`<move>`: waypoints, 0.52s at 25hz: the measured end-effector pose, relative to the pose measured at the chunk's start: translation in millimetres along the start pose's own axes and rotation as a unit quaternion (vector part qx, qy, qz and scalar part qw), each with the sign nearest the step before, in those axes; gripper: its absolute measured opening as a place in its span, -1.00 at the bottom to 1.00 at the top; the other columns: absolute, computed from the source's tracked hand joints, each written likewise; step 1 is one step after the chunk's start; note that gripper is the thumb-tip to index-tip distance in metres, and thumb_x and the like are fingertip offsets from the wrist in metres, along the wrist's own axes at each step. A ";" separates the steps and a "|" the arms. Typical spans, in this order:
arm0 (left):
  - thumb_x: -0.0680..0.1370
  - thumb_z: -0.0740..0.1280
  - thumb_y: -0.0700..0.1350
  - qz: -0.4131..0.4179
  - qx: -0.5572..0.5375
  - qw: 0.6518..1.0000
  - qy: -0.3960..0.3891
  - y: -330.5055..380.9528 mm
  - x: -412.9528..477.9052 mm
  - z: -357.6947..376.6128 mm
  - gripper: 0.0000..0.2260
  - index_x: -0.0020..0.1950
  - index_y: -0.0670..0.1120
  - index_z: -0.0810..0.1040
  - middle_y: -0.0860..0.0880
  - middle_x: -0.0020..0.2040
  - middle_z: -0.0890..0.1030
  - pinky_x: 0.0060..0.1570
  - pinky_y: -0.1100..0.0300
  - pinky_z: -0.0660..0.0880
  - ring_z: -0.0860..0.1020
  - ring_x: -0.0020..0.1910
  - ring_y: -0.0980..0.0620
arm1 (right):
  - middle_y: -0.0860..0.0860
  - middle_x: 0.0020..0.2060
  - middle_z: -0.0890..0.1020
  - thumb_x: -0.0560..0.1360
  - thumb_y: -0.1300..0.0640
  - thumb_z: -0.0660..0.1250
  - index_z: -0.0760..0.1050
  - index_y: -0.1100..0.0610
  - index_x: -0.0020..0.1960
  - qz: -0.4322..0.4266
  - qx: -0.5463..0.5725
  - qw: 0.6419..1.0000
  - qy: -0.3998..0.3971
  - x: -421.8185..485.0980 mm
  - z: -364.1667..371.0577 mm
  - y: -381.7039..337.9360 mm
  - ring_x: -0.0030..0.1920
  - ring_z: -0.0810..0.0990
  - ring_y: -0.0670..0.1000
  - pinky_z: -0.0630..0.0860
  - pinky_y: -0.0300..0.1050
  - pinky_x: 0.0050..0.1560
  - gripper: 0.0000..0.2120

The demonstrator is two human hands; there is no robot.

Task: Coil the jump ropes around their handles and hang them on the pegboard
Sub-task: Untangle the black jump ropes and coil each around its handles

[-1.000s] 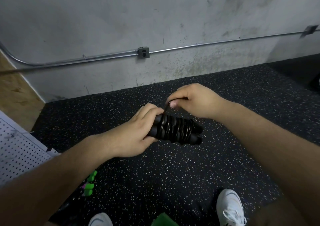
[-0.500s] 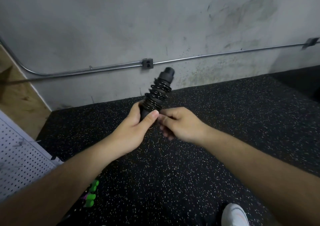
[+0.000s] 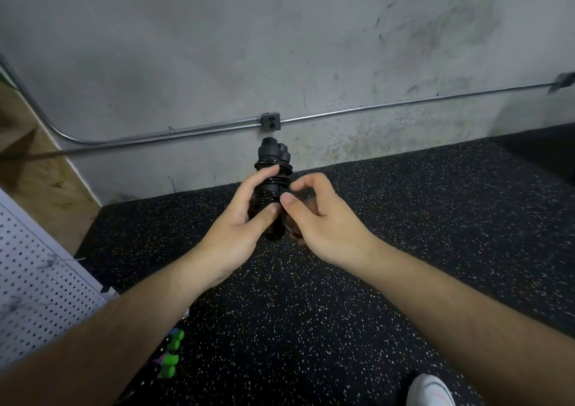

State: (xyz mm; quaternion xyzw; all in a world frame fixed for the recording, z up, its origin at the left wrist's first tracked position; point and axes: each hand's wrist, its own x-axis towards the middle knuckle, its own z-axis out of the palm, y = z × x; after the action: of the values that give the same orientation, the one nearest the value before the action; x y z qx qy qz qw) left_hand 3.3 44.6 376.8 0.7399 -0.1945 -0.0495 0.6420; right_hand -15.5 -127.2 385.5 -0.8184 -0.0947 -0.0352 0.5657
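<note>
Left hand [image 3: 239,219] grips jump rope [image 3: 273,156]; right hand [image 3: 329,225] curled beside, grasp unclear | black, coiled, upright

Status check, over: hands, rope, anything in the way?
Left hand grips coiled jump rope, upright. Right hand beside it, grip unclear. Pegboard lower left, nothing blocking.

We see the cord [image 3: 275,184] wound in glossy black coils, likely plastic, over matt black handles [image 3: 269,149]. The floor [image 3: 404,225] is black rubber, grainy and flecked with white. The wall [image 3: 217,47] is bare concrete, matt and stained; the pipe [image 3: 404,104] along it is dull grey metal. The pegboard [image 3: 37,281] is matt white, beside a rough wood panel [image 3: 37,169].
</note>
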 end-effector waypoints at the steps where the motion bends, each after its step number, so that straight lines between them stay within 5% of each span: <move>1: 0.61 0.33 -0.10 -0.004 -0.039 0.999 0.003 0.5 0.1 1.0 -0.55 0.42 0.32 0.42 -0.02 0.36 0.55 0.39 -0.18 0.44 0.53 0.35 -0.05 | 0.01 -0.20 0.68 0.64 -0.10 0.22 0.38 -0.10 0.17 -0.025 -0.005 1.000 -0.012 -2.8 -0.7 -1.3 -0.17 0.67 0.11 0.62 0.16 -0.04 -0.86; 7: 0.57 0.32 -0.22 -0.021 -0.157 0.987 -0.006 4.8 2.4 -3.8 -0.51 0.48 0.08 0.42 -0.11 0.30 0.61 0.18 0.03 0.58 0.60 0.27 -0.09 | -0.11 -0.10 0.66 0.59 -0.13 0.29 0.33 -0.06 0.39 -0.139 -0.146 0.974 -0.100 -3.3 -22.2 2.2 -0.09 0.66 -0.10 0.60 0.02 0.00 -0.59; 10: 0.56 0.33 -0.22 -0.032 -0.154 0.987 -0.025 4.6 1.1 -1.8 -0.52 0.45 0.09 0.45 -0.09 0.25 0.64 0.22 -0.01 0.57 0.60 0.27 -0.10 | -0.20 -0.14 0.61 0.57 -0.10 0.34 0.43 0.00 0.37 -0.212 -0.229 0.949 -0.055 -2.9 -28.1 2.9 -0.13 0.57 -0.22 0.51 -0.16 -0.09 -0.59; 13: 0.55 0.33 -0.23 -0.034 -0.163 0.985 -0.041 4.2 1.3 2.1 -0.52 0.45 0.06 0.45 -0.05 0.24 0.64 0.28 -0.04 0.54 0.60 0.27 -0.06 | -0.19 0.11 0.51 0.55 -0.05 0.39 0.52 0.06 0.36 -0.283 -0.207 0.936 -0.004 -0.2 -26.7 6.3 0.13 0.50 -0.16 0.47 -0.20 0.18 -0.58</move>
State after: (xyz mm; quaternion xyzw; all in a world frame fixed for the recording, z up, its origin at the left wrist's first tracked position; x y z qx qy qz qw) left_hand 2.9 41.8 380.7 0.6286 -0.1847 -0.1328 0.7437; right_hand -13.1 -154.2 389.2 -0.8570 -0.3155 -0.2092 0.3495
